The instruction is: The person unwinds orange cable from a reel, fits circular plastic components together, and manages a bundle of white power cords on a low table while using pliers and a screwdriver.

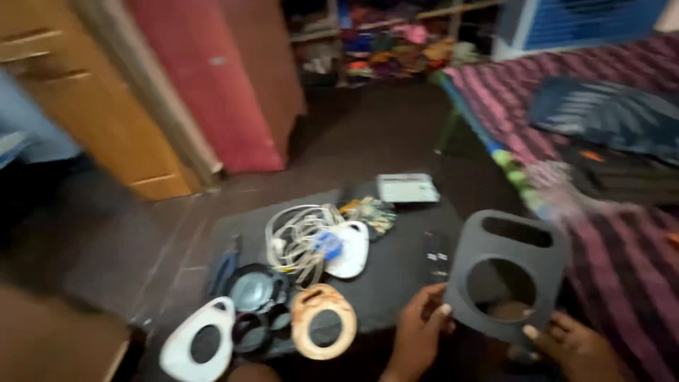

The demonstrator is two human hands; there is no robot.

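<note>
Grey plastic makes up the flat frame (506, 274) that both hands hold upright at the near right of the scene; it has a large round hole in the middle and a slot near its top. Left hand (419, 332) is clamped on the frame's lower left edge, with the fingers curled round it. Right hand (576, 348) is closed on the lower right corner, thumb on the front face. To the left of the hands a dark mat (396, 276) lies on the floor and carries a jumble of parts. At its near left edge sits a white teardrop ring (199, 346), and just right of it a tan wooden ring (323, 330). Further back is a coil of pale cable (300, 233) touching a white oval piece (350, 249). A small grey box (407, 188) sits at the far edge. A striped bed (608, 212) fills the right side.
</note>
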